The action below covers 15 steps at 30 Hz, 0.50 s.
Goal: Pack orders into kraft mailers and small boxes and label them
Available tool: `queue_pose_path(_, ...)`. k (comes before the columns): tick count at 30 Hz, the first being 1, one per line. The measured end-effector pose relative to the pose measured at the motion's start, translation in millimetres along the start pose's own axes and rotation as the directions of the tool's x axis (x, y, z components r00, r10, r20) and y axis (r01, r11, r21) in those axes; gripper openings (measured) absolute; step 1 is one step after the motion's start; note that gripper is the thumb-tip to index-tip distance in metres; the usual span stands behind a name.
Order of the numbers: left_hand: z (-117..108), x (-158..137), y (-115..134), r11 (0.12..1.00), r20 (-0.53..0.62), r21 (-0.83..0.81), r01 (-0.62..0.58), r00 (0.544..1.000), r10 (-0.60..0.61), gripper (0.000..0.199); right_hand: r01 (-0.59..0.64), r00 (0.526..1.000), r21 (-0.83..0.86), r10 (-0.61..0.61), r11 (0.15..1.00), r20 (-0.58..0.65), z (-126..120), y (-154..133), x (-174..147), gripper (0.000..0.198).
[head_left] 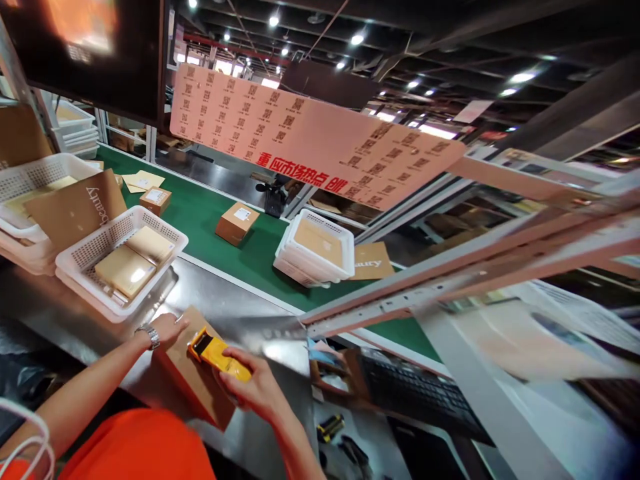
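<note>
A brown cardboard box lies tilted across the metal bench in front of me. My left hand, with a metal watch at the wrist, grips the box's far left edge; some of its fingers are hidden. In my right hand is a yellow hand tool with a dark recess near its squared head; I cannot make out its exact kind. The fingers wrap round its near end, and its head lies over the box's top face, seemingly against it.
Left of the box stands a white basket holding cartons. Beyond the metal bench, a green conveyor carries a small box and stacked white baskets. A metal frame crosses at right, above a keyboard.
</note>
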State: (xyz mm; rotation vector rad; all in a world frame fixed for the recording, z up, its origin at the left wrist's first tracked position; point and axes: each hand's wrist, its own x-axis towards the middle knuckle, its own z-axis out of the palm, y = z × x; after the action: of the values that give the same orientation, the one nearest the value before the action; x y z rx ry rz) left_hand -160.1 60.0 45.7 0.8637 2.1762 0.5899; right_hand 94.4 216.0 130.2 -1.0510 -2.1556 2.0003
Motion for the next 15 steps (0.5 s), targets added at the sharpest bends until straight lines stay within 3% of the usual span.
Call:
queue_pose_path(2, 0.6, -5.6, 7.9, 0.997, 0.008, 0.072, 0.006, 1.000, -0.007, 0.078, -0.028, 1.000, -0.007, 0.029, 1.000, 0.009, -8.7, -3.9, -9.8, 0.070)
queue_pose_path(5, -3.4, -12.8, 14.8, 0.987, 0.024, 0.162, -0.001, 1.000, -0.003, 0.083, -0.166, 0.985, -0.140, 0.172, 0.976, 0.028, -51.9, -0.3, -50.7, 0.069)
queue_pose_path(8, -8.5, -16.5, 19.2, 0.974, 0.048, 0.225, 0.000, 0.999, -0.011, 0.086, -0.272, 0.959, -0.320, 0.284, 0.907, -0.010, -109.7, 13.0, -106.8, 0.045)
queue_pose_path(10, -10.1, -17.0, 21.6, 0.968, 0.054, 0.253, 0.005, 0.998, -0.020, 0.086, -0.352, 0.924, -0.404, 0.384, 0.844, -0.003, -131.8, 22.2, -129.5, 0.035)
queue_pose_path(12, -10.2, -16.5, 23.5, 0.962, 0.056, 0.274, 0.005, 0.998, -0.021, 0.084, -0.385, 0.897, -0.433, 0.441, 0.815, 0.031, -129.7, 30.9, -127.1, 0.035)
queue_pose_path(15, -10.2, -14.9, 25.0, 0.955, 0.050, 0.298, 0.001, 0.999, -0.017, 0.081, -0.255, 0.944, -0.432, 0.319, 0.865, 0.082, -93.6, 46.3, -79.8, 0.037)
